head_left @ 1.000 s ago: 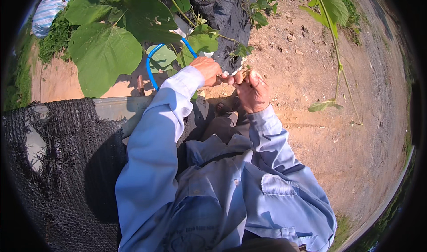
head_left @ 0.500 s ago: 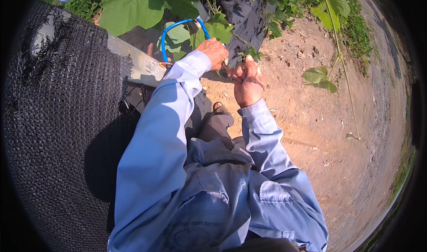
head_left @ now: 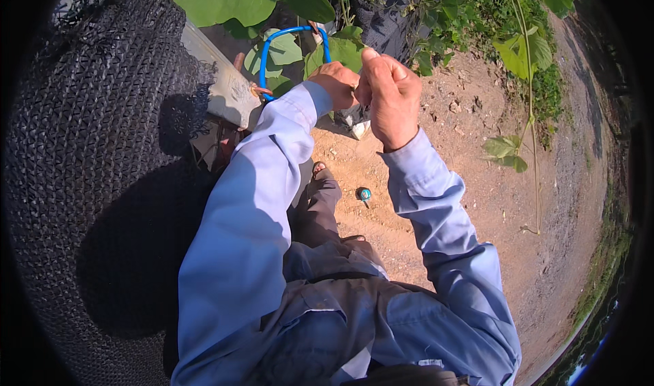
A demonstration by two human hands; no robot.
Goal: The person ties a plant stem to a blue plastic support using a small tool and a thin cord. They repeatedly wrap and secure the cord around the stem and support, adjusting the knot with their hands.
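Observation:
My left hand is closed, knuckles up, just right of a blue hose loop. Close against it is my right hand, curled into a fist with the thumb on top. Whatever the fingers of either hand hold is hidden or too small to name. Just below the hands shows a dark thing with a pale tip; whether it touches them I cannot tell. Broad green leaves hang behind and inside the loop.
Black shade netting covers the left side, beside a pale metal beam. A small teal object lies on the sandy ground near my foot. A leafy vine hangs at the right. Low green plants grow at the far side.
My right hand has risen and turned into a tighter fist against the left. The small leafy sprig at its fingers no longer shows. The view has shifted, and the teal object now shows.

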